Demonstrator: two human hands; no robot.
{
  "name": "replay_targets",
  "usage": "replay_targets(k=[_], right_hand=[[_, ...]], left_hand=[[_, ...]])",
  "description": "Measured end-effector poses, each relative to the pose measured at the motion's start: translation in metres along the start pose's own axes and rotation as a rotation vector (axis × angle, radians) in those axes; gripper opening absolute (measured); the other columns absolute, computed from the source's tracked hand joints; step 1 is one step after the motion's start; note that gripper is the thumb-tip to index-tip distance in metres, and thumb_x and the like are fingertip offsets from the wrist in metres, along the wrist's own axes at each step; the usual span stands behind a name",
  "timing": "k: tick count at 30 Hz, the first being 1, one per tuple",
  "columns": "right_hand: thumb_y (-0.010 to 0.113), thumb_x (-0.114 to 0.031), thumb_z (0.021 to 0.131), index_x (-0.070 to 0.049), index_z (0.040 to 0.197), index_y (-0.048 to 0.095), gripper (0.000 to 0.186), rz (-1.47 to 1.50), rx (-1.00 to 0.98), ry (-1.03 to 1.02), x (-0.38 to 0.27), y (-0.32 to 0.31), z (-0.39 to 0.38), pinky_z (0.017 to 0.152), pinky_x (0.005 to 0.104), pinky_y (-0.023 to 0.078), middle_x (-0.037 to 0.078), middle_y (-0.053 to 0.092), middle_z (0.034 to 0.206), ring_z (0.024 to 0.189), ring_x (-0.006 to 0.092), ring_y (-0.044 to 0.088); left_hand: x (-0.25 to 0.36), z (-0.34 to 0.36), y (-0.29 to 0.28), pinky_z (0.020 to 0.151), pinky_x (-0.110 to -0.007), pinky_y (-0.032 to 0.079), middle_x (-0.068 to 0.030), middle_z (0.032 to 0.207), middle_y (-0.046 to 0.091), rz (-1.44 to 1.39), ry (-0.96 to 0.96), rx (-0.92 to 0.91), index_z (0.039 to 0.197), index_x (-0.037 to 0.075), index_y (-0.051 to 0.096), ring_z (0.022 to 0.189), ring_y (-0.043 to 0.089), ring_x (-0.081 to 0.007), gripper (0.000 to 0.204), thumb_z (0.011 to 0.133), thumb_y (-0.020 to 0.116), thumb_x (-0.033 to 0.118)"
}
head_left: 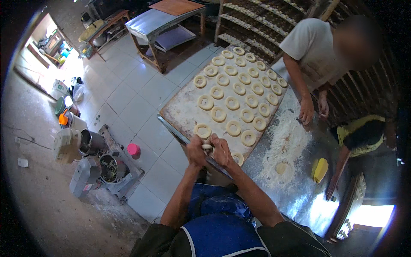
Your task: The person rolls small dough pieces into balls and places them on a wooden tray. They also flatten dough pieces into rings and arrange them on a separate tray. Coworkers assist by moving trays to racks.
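Note:
My left hand [197,150] and my right hand [221,152] are closed on a small ring of pale dough [207,147] at the near edge of a floured board [179,112]. Several rows of dough rings [232,103] lie flat on that board. One ring [202,130] lies just beyond my left hand, and another [237,159], partly hidden, is beside my right hand. The board rests on a metal table [295,201] with spread flour [282,141], a flat dough disc [281,168] and a yellow oblong object [320,170].
A co-worker [314,51] stands at the right; another person [359,135] reaches onto the table. Loaded racks [248,21] stand behind, with a side table [158,25] nearby. Two mixers [68,145], a pink container [133,150] and buckets [60,105] are at the left on the tiled floor.

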State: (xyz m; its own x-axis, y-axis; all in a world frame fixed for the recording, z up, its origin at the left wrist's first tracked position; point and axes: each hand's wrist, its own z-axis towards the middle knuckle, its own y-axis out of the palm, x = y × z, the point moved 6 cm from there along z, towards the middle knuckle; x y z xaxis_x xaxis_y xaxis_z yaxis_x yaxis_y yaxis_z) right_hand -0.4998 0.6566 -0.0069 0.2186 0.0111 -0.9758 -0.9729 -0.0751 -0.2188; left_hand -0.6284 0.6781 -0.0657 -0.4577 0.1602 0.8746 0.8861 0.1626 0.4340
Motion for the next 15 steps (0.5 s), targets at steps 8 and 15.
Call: replay_targets(k=[8,15], right_hand=[[0.074,-0.025,0.081,0.004,0.115,0.061,0.047,-0.430,0.127,0.141,-0.008,0.015,0.106,0.079,0.0417,0.055,0.019,0.068,0.097,0.085,0.0364,0.067],[0.074,-0.018,0.083,-0.003,0.125,0.064,0.046,-0.394,0.244,-0.048,0.010,-0.048,-0.053,0.073,0.0365,0.055,0.015,0.068,0.096,0.079,0.0268,0.066]], left_hand=[[0.067,0.118,-0.037,0.069,-0.043,0.050,-0.0164,0.087,0.059,1.294,0.716,0.132,0.094,0.001,0.059,0.072,0.061,-0.0275,0.027,0.103,0.051,0.026],[0.063,0.135,-0.064,0.082,-0.040,0.051,-0.0120,0.093,0.067,1.064,0.372,-0.146,0.101,0.004,0.074,0.088,0.065,-0.0270,0.025,0.086,0.078,0.024]])
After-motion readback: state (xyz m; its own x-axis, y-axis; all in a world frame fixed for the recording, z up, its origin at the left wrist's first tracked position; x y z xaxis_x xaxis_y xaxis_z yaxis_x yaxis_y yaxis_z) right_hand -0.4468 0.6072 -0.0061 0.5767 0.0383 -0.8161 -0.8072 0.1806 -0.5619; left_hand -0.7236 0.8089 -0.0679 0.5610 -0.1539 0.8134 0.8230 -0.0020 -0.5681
